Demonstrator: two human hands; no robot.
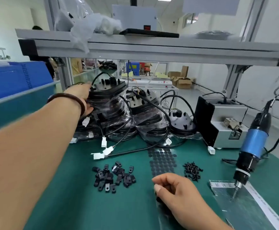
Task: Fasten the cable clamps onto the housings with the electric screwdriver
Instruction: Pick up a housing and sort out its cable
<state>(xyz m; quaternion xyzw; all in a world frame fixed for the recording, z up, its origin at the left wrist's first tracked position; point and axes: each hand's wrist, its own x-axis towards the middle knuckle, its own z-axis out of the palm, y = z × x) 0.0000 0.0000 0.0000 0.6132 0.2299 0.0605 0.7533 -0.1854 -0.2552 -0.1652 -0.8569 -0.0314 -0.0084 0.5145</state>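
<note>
Several black housings wrapped in clear film, with cables and white connectors, are stacked at the back of the green mat. My left hand (pixel 84 97) reaches far forward and grips the topmost housing (pixel 108 89) of the left stack at its left edge. My right hand (pixel 177 190) rests near the front on a clear strip of black round pads (pixel 160 161), fingers curled loosely with nothing held. A pile of black cable clamps (pixel 113 177) lies in front of the stacks. Black screws (pixel 192 170) lie in a small heap to its right. The blue electric screwdriver (pixel 251 146) hangs at the right, tip down.
A grey screw feeder box (pixel 225 123) with a black plate stands at the back right. A clear plastic bag (pixel 245 206) lies under the screwdriver tip. An aluminium frame shelf (pixel 152 47) crosses overhead. A blue bin (pixel 11 78) stands at the left.
</note>
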